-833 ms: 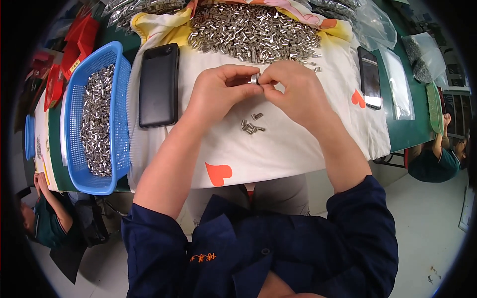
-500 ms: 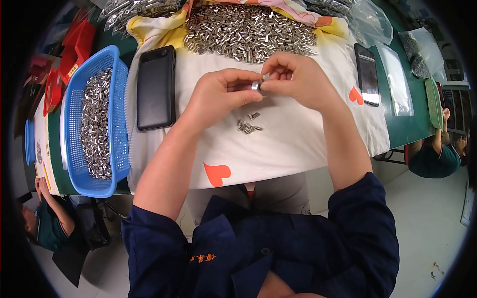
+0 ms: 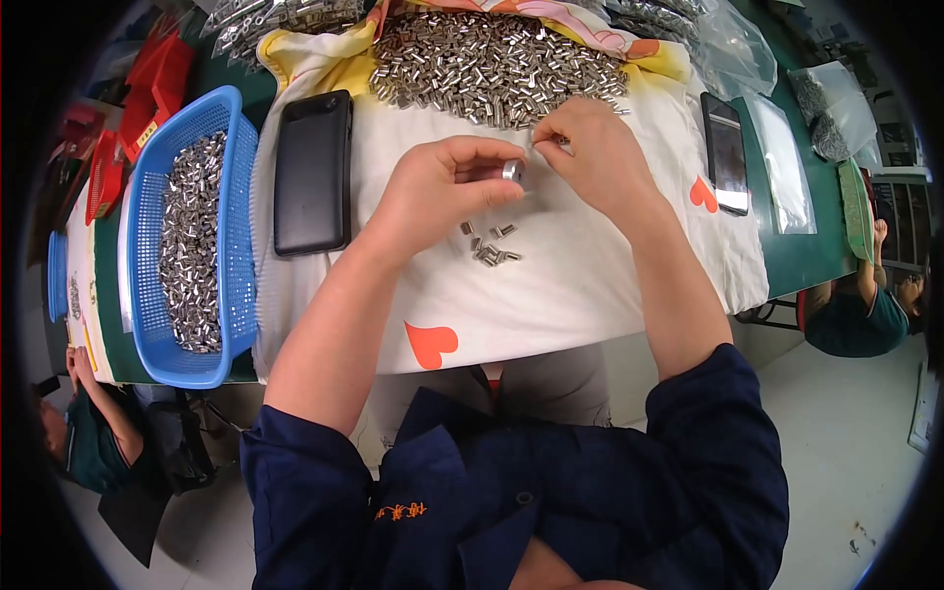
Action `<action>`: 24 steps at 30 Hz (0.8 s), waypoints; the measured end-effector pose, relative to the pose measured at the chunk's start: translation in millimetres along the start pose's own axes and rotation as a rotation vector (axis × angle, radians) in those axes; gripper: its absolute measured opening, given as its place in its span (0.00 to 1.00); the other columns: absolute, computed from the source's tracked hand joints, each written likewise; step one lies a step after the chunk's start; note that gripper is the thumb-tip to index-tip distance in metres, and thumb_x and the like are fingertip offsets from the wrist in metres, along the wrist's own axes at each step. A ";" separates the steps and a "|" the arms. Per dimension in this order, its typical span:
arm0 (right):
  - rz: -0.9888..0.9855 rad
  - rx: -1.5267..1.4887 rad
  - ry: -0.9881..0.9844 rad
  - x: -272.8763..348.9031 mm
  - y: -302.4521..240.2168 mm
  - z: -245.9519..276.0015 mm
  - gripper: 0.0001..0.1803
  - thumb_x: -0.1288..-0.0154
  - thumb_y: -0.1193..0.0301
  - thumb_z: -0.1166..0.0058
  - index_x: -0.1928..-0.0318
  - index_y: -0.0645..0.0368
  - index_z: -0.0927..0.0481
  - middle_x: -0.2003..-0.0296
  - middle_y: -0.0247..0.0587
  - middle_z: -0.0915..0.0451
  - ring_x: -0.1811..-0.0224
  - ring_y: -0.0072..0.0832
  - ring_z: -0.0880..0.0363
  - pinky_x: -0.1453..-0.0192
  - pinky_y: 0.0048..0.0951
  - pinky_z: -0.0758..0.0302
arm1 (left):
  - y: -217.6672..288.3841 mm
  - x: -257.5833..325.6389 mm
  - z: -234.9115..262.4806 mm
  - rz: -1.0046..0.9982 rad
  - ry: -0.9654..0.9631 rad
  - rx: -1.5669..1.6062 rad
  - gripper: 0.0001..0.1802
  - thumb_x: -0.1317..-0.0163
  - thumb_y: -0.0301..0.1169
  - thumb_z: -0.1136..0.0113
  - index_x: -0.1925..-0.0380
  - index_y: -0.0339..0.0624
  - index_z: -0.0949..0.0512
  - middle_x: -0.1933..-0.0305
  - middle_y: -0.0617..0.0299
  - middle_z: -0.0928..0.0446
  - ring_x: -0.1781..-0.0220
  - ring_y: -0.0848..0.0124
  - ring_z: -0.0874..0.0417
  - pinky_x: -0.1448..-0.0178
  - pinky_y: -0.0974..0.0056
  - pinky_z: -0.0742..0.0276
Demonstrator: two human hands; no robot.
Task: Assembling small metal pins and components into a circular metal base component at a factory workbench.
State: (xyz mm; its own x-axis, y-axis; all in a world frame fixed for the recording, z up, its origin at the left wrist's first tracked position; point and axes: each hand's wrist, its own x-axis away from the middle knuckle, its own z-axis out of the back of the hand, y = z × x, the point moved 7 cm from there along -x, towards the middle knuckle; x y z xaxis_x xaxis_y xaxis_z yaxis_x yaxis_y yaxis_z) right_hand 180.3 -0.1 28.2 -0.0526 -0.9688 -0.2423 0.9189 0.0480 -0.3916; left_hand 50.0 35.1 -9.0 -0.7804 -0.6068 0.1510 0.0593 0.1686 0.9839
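Metal piece (image 3: 513, 171) is clamped between thumb and fingers of my left hand (image 3: 430, 190), over the white cloth (image 3: 580, 295). My right hand (image 3: 595, 157) is near, fingers bent; whether they pinch something, I cannot tell. Under the cloth is a green table (image 3: 806, 254), and the floor (image 3: 787, 433) is pale. Orange writing (image 3: 401, 511) marks my navy shirt (image 3: 590, 492); a red bin (image 3: 157, 84) bears a label (image 3: 147, 135), too small for reading.

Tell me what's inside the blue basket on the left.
The blue basket holds a long heap of small, shiny metal pieces. Only the top layer shows; the lower pieces and the basket's floor beneath them are covered.
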 end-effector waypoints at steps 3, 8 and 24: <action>-0.077 -0.293 -0.019 0.6 -9.9 11.1 0.05 0.51 0.75 0.48 0.72 0.61 0.23 0.73 0.38 0.24 0.70 0.28 0.26 0.64 0.26 0.30 | 3.8 -2.6 8.8 -0.041 0.065 0.144 0.16 0.51 0.20 0.40 0.59 0.34 0.26 0.65 0.63 0.23 0.63 0.78 0.24 0.57 0.74 0.27; -0.080 -0.725 -0.076 6.5 -19.2 8.2 0.05 0.50 0.75 0.48 0.71 0.62 0.23 0.74 0.36 0.23 0.72 0.21 0.26 0.64 0.20 0.29 | 4.7 -4.7 11.8 -0.075 0.078 0.199 0.17 0.50 0.20 0.40 0.58 0.33 0.26 0.63 0.60 0.24 0.62 0.76 0.23 0.55 0.74 0.27; 0.198 -0.178 0.257 14.3 -44.6 16.2 0.02 0.55 0.77 0.46 0.76 0.60 0.25 0.76 0.38 0.23 0.72 0.35 0.25 0.67 0.32 0.28 | 0.4 -5.2 12.7 -0.055 0.136 0.120 0.16 0.50 0.21 0.39 0.59 0.30 0.26 0.65 0.59 0.22 0.64 0.76 0.23 0.59 0.75 0.26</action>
State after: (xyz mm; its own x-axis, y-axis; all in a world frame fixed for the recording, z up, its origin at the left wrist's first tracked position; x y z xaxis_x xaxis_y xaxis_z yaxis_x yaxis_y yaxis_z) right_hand 144.9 -20.1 56.6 0.0022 -0.8450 -0.5348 0.8398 0.2919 -0.4578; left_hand 46.2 48.2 -10.6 -0.6887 -0.7155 0.1173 -0.0620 0.2193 0.9737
